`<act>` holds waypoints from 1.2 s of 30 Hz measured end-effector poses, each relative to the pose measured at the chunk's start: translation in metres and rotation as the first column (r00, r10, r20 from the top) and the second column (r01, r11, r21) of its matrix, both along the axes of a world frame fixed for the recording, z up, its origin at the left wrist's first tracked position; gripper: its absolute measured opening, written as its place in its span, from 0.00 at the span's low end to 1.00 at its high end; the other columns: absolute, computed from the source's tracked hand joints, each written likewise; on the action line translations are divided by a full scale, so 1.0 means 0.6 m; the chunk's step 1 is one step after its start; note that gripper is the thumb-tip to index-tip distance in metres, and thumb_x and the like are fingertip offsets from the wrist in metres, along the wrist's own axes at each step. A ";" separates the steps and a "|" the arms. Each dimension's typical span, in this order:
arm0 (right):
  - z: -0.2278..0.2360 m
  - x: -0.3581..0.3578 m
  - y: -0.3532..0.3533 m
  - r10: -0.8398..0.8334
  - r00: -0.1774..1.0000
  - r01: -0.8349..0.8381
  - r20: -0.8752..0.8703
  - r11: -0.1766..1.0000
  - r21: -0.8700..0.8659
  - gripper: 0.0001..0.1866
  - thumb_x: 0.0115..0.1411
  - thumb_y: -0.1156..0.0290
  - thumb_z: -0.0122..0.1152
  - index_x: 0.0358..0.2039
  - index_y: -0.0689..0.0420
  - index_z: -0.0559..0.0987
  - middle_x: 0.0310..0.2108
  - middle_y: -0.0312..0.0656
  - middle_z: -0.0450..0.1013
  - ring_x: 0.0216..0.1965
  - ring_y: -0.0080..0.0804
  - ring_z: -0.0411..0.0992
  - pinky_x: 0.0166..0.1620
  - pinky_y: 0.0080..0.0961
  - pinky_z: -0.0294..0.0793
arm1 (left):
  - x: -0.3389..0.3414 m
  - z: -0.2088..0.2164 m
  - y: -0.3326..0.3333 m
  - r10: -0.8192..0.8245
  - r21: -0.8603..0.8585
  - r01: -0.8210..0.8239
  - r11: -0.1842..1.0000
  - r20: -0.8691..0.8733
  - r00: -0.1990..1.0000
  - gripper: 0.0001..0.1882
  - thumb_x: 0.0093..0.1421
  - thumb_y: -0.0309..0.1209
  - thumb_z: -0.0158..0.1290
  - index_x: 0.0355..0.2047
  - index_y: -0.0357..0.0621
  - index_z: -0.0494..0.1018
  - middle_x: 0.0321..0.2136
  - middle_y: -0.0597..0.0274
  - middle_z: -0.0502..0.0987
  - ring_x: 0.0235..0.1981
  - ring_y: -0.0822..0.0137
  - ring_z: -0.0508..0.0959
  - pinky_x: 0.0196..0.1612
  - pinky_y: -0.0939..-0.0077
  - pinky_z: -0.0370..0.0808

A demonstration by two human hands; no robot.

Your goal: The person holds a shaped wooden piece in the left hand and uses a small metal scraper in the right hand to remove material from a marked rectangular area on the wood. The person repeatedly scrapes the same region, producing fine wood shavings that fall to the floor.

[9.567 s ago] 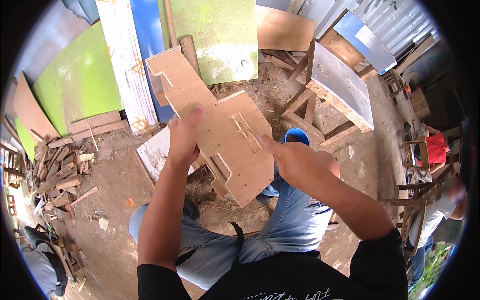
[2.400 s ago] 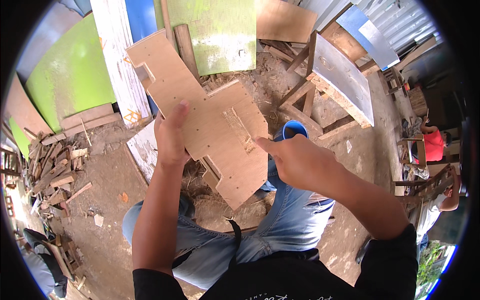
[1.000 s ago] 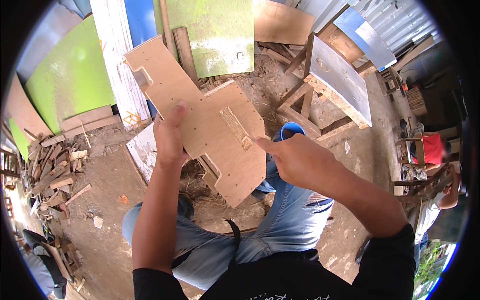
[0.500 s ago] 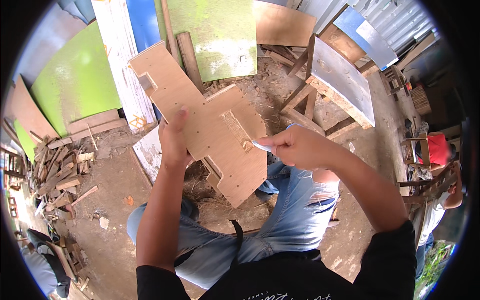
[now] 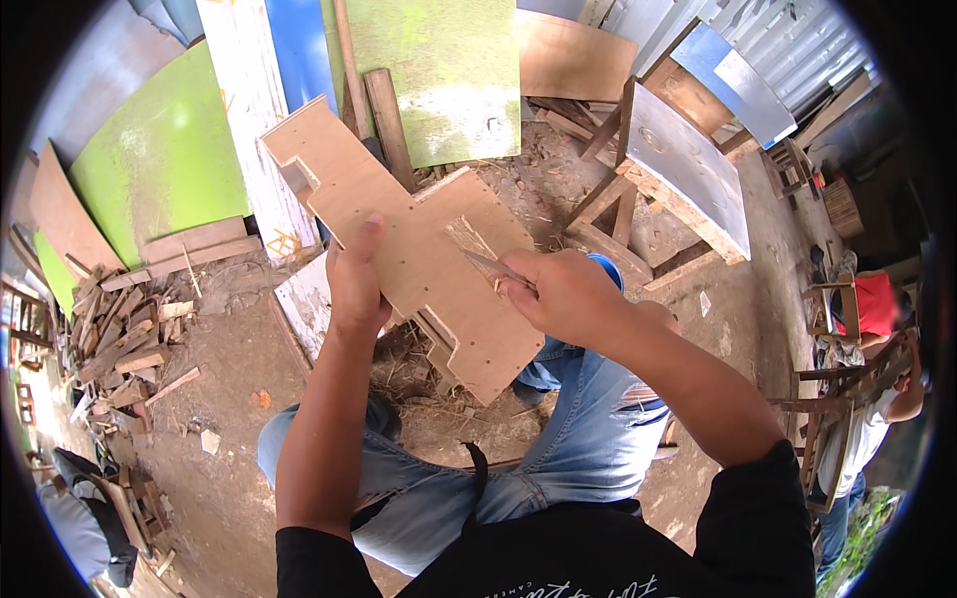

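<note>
Above my lap a cross-shaped plywood piece (image 5: pixel 424 264) with notched edges and small dark dots is held tilted. My left hand (image 5: pixel 356 284) grips its left edge, thumb flat on the upper face and the other fingers mostly hidden behind. In the face is a rough, torn-looking strip (image 5: pixel 469 237) of paler wood. My right hand (image 5: pixel 558 287) is closed round a thin blade like a knife (image 5: pixel 491 264). Its tip lies at the lower right side of the pale strip; the handle is hidden in my fist.
A heap of wood scraps (image 5: pixel 125 339) lies on the left. Green boards (image 5: pixel 164 164) and a white plank (image 5: pixel 247 110) lean at the back. A wooden stand with a grey top (image 5: pixel 688 164) stands at the back right. Two people (image 5: pixel 867 429) are at the right edge.
My right hand has moved left over the plywood piece, bringing the blade from its right edge onto the pale strip. My left hand keeps its grip; the piece has shifted slightly.
</note>
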State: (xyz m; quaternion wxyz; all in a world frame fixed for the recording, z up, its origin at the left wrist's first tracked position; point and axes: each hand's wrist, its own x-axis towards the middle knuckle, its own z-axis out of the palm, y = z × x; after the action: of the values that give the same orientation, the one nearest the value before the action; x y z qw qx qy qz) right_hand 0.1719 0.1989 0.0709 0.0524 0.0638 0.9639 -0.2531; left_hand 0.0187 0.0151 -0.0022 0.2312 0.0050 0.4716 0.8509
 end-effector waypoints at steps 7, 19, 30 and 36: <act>-0.002 -0.010 0.025 -0.268 0.952 0.232 -0.144 0.946 -0.228 0.09 0.64 0.66 0.58 0.37 0.59 0.75 0.18 0.38 0.70 0.19 0.33 0.71 0.26 0.33 0.70 | -0.003 -0.001 -0.002 -0.007 0.010 0.007 1.000 0.002 1.000 0.22 0.65 0.29 0.50 0.58 0.36 0.63 0.49 0.53 0.73 0.49 0.58 0.76 0.52 0.60 0.75; -0.008 0.017 0.073 -0.356 0.935 0.350 -0.017 0.926 -0.139 0.13 0.64 0.64 0.60 0.42 0.61 0.76 0.25 0.34 0.72 0.26 0.21 0.68 0.32 0.24 0.70 | -0.002 -0.002 -0.002 -0.031 0.014 0.031 0.999 0.019 0.999 0.22 0.65 0.30 0.51 0.58 0.36 0.63 0.49 0.53 0.74 0.48 0.58 0.77 0.51 0.60 0.76; -0.014 0.029 0.043 -0.321 0.944 0.329 0.080 0.890 -0.316 0.13 0.67 0.64 0.52 0.47 0.59 0.74 0.29 0.52 0.75 0.32 0.40 0.76 0.36 0.34 0.71 | 0.006 0.007 -0.002 -0.024 0.014 0.024 1.000 0.004 1.000 0.22 0.65 0.30 0.51 0.58 0.35 0.63 0.49 0.51 0.74 0.48 0.56 0.78 0.51 0.59 0.78; 0.015 0.033 0.021 -0.279 0.960 0.273 0.014 0.926 -0.262 0.13 0.67 0.72 0.47 0.50 0.57 0.75 0.26 0.55 0.76 0.28 0.52 0.76 0.32 0.43 0.72 | 0.003 0.008 -0.008 -0.066 0.036 0.064 0.997 0.066 0.996 0.22 0.65 0.29 0.51 0.58 0.35 0.63 0.49 0.51 0.74 0.48 0.56 0.78 0.51 0.58 0.78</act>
State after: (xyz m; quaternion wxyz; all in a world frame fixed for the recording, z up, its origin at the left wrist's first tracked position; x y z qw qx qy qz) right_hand 0.1916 0.2113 0.0798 0.0127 0.1883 0.9041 -0.3833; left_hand 0.0206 0.0104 0.0027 0.2744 -0.0041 0.4486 0.8505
